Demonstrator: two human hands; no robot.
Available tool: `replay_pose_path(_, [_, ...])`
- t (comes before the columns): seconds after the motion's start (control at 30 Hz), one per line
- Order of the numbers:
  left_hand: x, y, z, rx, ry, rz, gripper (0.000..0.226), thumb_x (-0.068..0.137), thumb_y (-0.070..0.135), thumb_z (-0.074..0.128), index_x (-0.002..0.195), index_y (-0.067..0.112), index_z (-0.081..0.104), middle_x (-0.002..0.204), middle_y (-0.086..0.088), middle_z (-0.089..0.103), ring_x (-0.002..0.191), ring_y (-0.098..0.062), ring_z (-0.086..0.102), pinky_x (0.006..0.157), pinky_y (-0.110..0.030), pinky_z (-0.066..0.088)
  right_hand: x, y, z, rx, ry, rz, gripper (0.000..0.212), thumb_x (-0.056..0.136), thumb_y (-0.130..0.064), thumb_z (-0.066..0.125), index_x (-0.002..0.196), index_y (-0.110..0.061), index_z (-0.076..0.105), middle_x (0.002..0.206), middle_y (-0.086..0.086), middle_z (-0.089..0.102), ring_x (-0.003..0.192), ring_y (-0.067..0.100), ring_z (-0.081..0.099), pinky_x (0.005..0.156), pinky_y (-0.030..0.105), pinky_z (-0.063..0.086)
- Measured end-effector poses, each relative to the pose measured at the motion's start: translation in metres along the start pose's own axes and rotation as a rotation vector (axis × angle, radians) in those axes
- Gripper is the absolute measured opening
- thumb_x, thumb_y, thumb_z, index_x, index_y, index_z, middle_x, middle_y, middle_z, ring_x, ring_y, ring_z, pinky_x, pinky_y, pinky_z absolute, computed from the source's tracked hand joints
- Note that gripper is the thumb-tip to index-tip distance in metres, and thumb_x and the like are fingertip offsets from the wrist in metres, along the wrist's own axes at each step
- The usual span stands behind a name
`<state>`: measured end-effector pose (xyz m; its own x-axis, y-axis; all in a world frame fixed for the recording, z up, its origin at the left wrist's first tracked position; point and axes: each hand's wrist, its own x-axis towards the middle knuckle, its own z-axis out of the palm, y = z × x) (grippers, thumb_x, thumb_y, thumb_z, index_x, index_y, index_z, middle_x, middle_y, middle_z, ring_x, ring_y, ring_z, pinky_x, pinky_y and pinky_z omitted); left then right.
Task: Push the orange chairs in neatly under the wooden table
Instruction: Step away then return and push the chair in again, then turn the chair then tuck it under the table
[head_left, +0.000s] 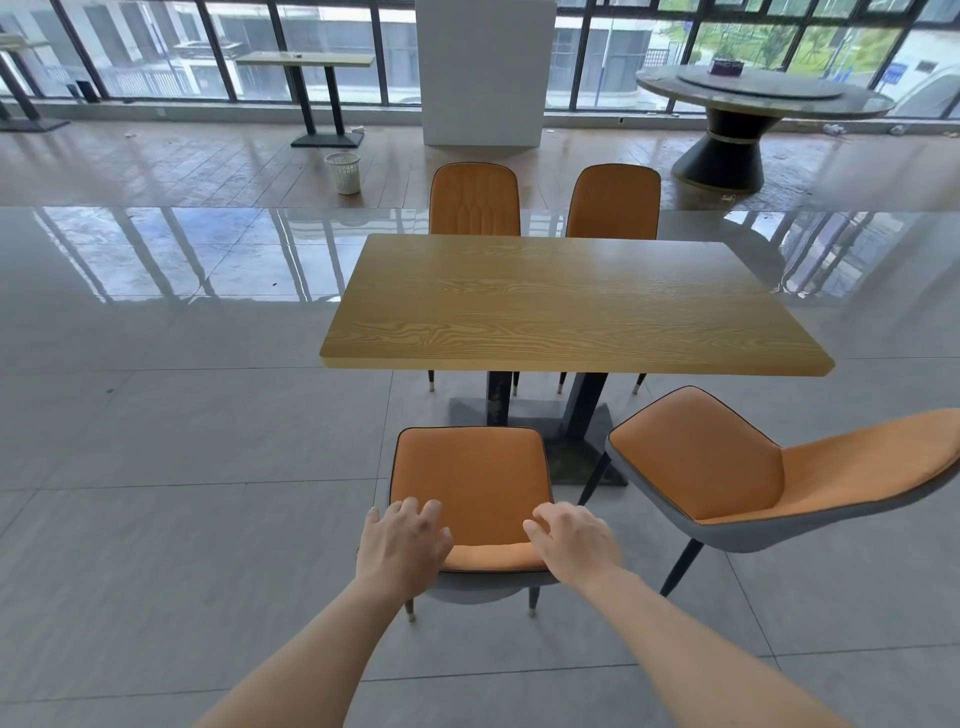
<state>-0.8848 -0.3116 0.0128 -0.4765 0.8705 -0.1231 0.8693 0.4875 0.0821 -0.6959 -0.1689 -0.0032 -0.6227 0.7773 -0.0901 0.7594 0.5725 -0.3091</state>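
Note:
The wooden table (571, 301) stands ahead of me on a dark pedestal base. Two orange chairs (474, 200) (613, 202) on its far side are tucked in against the edge. On the near side, an orange chair (470, 478) stands pulled back from the table, its seat fully outside the tabletop. My left hand (402, 545) and my right hand (571, 543) are at the two top corners of its backrest, palms down, fingers spread. Another orange chair (727, 467) to the right sits pulled out and turned at an angle.
Grey tiled floor spreads around the table. A white wastebasket (343, 172) stands far left, a white pillar (485, 73) behind the far chairs, a round table (753, 98) at the back right, and a narrow table (306, 60) by the windows.

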Motion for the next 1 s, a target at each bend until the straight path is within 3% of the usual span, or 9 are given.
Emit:
replay_pose_path(0.13, [-0.001,0.015,-0.005,0.006,-0.004,0.021,0.03,0.1,0.044,0.035,0.114,0.024,0.052,0.102,0.001,0.057,0.1,-0.02,0.055,0.099,-0.044,0.041,-0.004,0.009,-0.012,-0.008,0.018,-0.026,0.037,0.1,-0.046,0.046,0.121,-0.022,0.065,0.114,-0.001,0.07,0.102,0.02,0.062,0.091,0.038,0.051])
replay_pose_path(0.37, [-0.001,0.05,-0.016,0.0,0.039,0.048,0.032,0.098,0.044,0.038,0.116,0.023,0.054,0.102,0.0,0.058,0.101,-0.023,0.057,0.101,-0.049,0.042,-0.014,0.032,-0.037,-0.016,0.051,-0.03,0.037,0.099,-0.046,0.048,0.123,-0.022,0.064,0.117,0.001,0.069,0.104,0.023,0.062,0.092,0.04,0.051])
replay_pose_path(0.67, [-0.001,0.122,-0.033,0.02,0.098,0.102,0.046,0.1,0.046,0.036,0.139,0.024,0.044,0.128,-0.005,0.058,0.124,-0.026,0.051,0.112,-0.055,0.033,-0.029,0.076,-0.077,-0.075,0.115,-0.087,0.041,0.1,-0.045,0.046,0.131,-0.021,0.06,0.125,0.001,0.066,0.109,0.022,0.061,0.092,0.038,0.051])
replay_pose_path(1.0, [0.005,0.208,-0.05,0.045,0.124,0.21,0.054,0.1,0.05,0.036,0.147,0.023,0.033,0.145,-0.009,0.047,0.139,-0.03,0.037,0.117,-0.059,0.023,-0.047,0.139,-0.117,-0.084,0.183,-0.058,0.04,0.1,-0.046,0.047,0.131,-0.024,0.059,0.129,-0.001,0.065,0.112,0.022,0.06,0.093,0.036,0.047])
